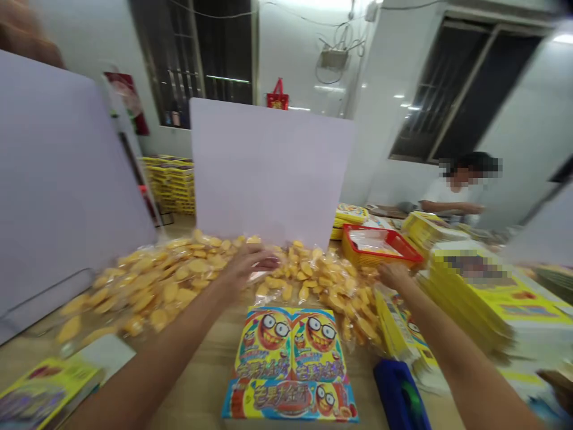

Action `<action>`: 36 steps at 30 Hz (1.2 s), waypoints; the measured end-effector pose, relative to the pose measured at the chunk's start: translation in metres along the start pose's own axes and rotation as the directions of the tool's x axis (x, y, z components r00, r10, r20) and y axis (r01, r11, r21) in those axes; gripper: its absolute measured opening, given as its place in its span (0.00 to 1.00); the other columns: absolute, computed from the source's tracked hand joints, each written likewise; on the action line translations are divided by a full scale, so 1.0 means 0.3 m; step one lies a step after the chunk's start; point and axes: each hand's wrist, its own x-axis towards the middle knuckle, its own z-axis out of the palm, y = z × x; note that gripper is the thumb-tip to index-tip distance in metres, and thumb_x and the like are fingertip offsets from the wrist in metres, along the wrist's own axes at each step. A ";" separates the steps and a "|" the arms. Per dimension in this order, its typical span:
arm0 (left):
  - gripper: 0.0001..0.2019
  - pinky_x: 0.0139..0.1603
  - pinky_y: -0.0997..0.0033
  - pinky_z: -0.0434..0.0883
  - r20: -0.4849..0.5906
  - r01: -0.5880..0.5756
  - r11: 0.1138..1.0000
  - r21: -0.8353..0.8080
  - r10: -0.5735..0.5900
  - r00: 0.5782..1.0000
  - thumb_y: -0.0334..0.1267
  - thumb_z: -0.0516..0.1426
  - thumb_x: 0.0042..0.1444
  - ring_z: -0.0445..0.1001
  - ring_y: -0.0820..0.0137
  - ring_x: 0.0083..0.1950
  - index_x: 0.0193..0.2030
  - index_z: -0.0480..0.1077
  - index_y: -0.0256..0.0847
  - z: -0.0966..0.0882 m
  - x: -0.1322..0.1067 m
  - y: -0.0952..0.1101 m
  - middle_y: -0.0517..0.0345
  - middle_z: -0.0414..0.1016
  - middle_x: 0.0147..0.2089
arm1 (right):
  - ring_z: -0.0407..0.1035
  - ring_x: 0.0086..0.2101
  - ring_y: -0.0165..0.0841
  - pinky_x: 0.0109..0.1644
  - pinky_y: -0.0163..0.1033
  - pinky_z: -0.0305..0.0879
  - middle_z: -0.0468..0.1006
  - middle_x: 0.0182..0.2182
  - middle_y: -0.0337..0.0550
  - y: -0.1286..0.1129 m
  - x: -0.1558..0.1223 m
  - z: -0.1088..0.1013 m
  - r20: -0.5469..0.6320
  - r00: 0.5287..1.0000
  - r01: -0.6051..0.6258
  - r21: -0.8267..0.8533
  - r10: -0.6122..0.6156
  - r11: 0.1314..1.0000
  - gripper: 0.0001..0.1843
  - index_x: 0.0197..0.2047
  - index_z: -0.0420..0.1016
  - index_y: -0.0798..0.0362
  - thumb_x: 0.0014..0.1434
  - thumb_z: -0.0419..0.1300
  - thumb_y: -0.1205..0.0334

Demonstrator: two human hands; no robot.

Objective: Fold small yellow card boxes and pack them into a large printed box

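My left hand (pixel 255 261) reaches over a heap of yellow, mango-shaped pieces in clear wrappers (pixel 188 272), fingers stretched out, slightly blurred. A small white patch shows beneath them. My right hand (pixel 394 275) is curled at the heap's right side, in front of a red basket (pixel 405 246); what its fingers hold, if anything, is hidden. Between my forearms stands a colourful cartoon-face box (pixel 289 364), untouched by either hand. Beneath my right forearm lie yellow printed cartons (pixel 396 322).
A blue tape dispenser (pixel 398 394) lies at front right. Stacks of yellow flat cartons (pixel 474 298) rise on the right. Another yellow box (pixel 49 388) sits front left. White panels (pixel 268 167) border the table; a person (pixel 456 191) works behind at right.
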 end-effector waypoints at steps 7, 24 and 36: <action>0.15 0.42 0.66 0.74 0.152 0.117 0.993 -0.021 -0.113 0.982 0.45 0.68 0.45 0.79 0.67 0.33 0.30 0.75 0.33 0.121 -0.003 -0.068 0.48 0.81 0.32 | 0.71 0.47 0.43 0.49 0.46 0.67 0.72 0.51 0.59 -0.319 -0.087 -0.185 -0.243 0.957 0.232 0.310 -0.159 0.922 0.18 0.52 0.70 0.60 0.66 0.51 0.56; 0.05 0.37 0.73 0.67 0.011 -0.379 0.674 0.634 0.482 0.876 0.28 0.56 0.49 0.72 0.72 0.32 0.25 0.72 0.37 0.182 -0.127 0.099 0.59 0.75 0.27 | 0.72 0.40 0.40 0.47 0.45 0.66 0.78 0.37 0.47 -0.829 -0.226 -0.359 -0.451 0.892 0.422 0.805 -0.032 0.417 0.13 0.39 0.72 0.53 0.49 0.55 0.64; 0.12 0.42 0.67 0.71 -0.082 -0.112 0.993 -0.037 0.108 0.991 0.42 0.66 0.44 0.76 0.68 0.32 0.25 0.73 0.34 0.090 -0.200 -0.034 0.52 0.78 0.27 | 0.75 0.36 0.40 0.47 0.45 0.67 0.82 0.31 0.45 -0.504 -0.231 -0.221 -0.183 0.977 0.191 0.979 -0.108 0.075 0.11 0.31 0.79 0.52 0.48 0.64 0.54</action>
